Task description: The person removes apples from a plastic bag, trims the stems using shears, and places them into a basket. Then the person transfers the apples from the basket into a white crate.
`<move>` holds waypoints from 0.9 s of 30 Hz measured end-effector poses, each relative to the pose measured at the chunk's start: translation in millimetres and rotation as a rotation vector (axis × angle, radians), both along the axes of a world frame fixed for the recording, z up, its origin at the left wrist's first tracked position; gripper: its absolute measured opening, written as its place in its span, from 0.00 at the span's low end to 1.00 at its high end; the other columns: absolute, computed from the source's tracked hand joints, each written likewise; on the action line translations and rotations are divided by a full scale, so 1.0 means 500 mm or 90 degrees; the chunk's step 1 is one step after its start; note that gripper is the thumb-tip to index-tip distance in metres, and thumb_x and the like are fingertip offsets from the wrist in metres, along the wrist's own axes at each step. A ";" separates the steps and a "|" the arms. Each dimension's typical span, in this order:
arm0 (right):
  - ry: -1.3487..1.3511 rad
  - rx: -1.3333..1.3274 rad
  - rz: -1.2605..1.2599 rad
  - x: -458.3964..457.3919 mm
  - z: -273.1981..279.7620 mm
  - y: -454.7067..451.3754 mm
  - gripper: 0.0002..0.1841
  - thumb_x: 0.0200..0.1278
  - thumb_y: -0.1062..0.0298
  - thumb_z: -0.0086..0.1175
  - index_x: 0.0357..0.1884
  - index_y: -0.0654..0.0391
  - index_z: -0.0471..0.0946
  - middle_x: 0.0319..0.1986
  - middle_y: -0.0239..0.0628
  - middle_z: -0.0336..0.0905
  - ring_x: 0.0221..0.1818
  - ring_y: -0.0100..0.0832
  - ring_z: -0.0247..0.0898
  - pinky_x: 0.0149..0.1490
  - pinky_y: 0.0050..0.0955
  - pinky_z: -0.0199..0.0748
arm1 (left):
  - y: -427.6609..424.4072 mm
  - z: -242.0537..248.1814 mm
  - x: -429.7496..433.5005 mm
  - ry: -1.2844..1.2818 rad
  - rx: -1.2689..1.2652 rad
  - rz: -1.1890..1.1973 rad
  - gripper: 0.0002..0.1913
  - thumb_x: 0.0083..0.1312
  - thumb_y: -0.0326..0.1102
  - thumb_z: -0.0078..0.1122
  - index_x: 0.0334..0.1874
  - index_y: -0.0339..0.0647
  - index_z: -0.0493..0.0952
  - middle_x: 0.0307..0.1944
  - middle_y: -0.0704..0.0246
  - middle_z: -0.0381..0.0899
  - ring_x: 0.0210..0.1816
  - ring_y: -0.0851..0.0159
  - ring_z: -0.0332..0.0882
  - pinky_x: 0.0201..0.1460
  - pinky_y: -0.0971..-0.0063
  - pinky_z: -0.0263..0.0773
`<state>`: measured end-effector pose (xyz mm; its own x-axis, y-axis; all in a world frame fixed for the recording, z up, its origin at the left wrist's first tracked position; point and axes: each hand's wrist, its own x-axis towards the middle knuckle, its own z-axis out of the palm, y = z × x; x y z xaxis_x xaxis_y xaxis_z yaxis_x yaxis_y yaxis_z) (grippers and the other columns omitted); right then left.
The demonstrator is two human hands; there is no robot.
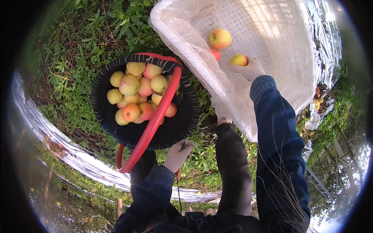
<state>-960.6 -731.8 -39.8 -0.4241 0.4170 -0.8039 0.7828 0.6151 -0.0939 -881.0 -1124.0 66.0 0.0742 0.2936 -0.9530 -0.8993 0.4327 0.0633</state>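
Note:
My right hand (247, 69), in a pale knitted glove, grips a yellow-red apple (238, 60) inside a plastic crate lined with clear film (276, 87). A larger yellow apple (220, 38) and a partly hidden red one (216, 54) lie nearby on the lining. To the left stands a round basket with a dark cloth lining (128, 135) and a red handle (151, 128), holding several yellow and red apples (129, 84). Just below its rim, my gloved left hand (179, 154) is closed around a small dark tool, whose kind I cannot tell.
Leafy weeds (72, 87) cover the ground around the basket. Silver reflective sheeting (327, 38) runs beyond the crate, with more (87, 166) at the lower left. Small fruits (317, 100) lie at the right. A metal ladder (319, 182) shows at the lower right.

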 end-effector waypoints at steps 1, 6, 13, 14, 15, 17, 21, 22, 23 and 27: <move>-0.027 0.037 0.084 0.001 -0.028 -0.016 0.46 0.36 0.43 0.74 0.63 0.52 0.76 0.66 0.48 0.65 0.66 0.49 0.67 0.66 0.44 0.71 | 0.000 0.001 -0.001 -0.001 0.008 0.006 0.06 0.74 0.32 0.54 0.44 0.38 0.78 0.29 0.78 0.73 0.26 0.79 0.70 0.30 0.83 0.67; 0.049 0.096 0.299 -0.013 -0.059 -0.077 0.33 0.47 0.58 0.69 0.61 0.45 0.76 0.69 0.33 0.61 0.62 0.62 0.63 0.63 0.51 0.75 | -0.011 0.011 -0.005 0.040 0.020 -0.010 0.07 0.75 0.34 0.54 0.44 0.37 0.77 0.28 0.80 0.71 0.27 0.81 0.66 0.31 0.83 0.65; 0.103 0.062 0.135 -0.019 -0.089 -0.076 0.29 0.60 0.64 0.63 0.66 0.40 0.72 0.71 0.28 0.62 0.62 0.54 0.65 0.64 0.45 0.74 | -0.027 0.020 -0.016 0.086 0.022 -0.092 0.08 0.74 0.37 0.57 0.45 0.39 0.79 0.27 0.81 0.71 0.29 0.81 0.67 0.33 0.82 0.66; 0.155 0.050 0.127 -0.012 -0.086 -0.070 0.29 0.61 0.66 0.62 0.66 0.41 0.72 0.70 0.29 0.63 0.60 0.51 0.67 0.62 0.42 0.75 | -0.031 0.022 -0.016 0.108 0.032 -0.076 0.10 0.74 0.39 0.58 0.45 0.39 0.79 0.26 0.81 0.70 0.29 0.80 0.66 0.33 0.81 0.66; 0.206 0.037 0.122 -0.007 -0.074 -0.067 0.29 0.61 0.69 0.62 0.66 0.43 0.72 0.69 0.31 0.65 0.58 0.48 0.69 0.61 0.39 0.76 | -0.035 0.024 -0.016 0.114 0.021 -0.060 0.10 0.74 0.39 0.58 0.45 0.39 0.79 0.26 0.80 0.70 0.28 0.80 0.66 0.33 0.81 0.66; 0.334 0.035 0.095 0.005 -0.018 -0.076 0.28 0.61 0.73 0.62 0.64 0.48 0.74 0.67 0.34 0.68 0.51 0.42 0.75 0.57 0.32 0.78 | -0.045 0.027 -0.012 0.169 0.022 -0.052 0.11 0.74 0.40 0.59 0.45 0.39 0.79 0.25 0.80 0.69 0.28 0.80 0.65 0.33 0.80 0.65; 0.427 -0.013 -0.262 0.022 0.220 -0.171 0.19 0.61 0.79 0.62 0.55 0.62 0.78 0.46 0.42 0.82 0.43 0.30 0.79 0.48 0.26 0.78 | -0.068 0.026 -0.002 0.213 0.062 0.001 0.11 0.74 0.40 0.58 0.46 0.39 0.79 0.31 0.74 0.74 0.35 0.76 0.70 0.41 0.76 0.70; 0.423 -0.051 -0.205 0.033 0.293 -0.217 0.18 0.61 0.79 0.62 0.54 0.62 0.78 0.43 0.43 0.83 0.44 0.30 0.80 0.47 0.27 0.78 | -0.071 0.026 0.001 0.199 0.080 0.026 0.11 0.73 0.40 0.58 0.47 0.39 0.79 0.32 0.73 0.75 0.36 0.75 0.71 0.43 0.75 0.71; 0.414 -0.065 -0.158 0.037 0.343 -0.271 0.16 0.62 0.79 0.62 0.53 0.62 0.78 0.39 0.43 0.83 0.44 0.30 0.80 0.46 0.28 0.77 | -0.077 0.024 0.001 0.222 0.088 0.056 0.11 0.73 0.40 0.58 0.46 0.39 0.79 0.32 0.72 0.75 0.36 0.73 0.73 0.42 0.74 0.71; 0.391 -0.163 0.192 -0.018 0.296 -0.477 0.23 0.58 0.74 0.66 0.57 0.56 0.76 0.46 0.46 0.81 0.47 0.45 0.80 0.48 0.39 0.80 | -0.095 0.027 -0.017 0.222 0.098 -0.013 0.10 0.73 0.39 0.57 0.44 0.38 0.78 0.32 0.67 0.79 0.36 0.66 0.77 0.41 0.68 0.71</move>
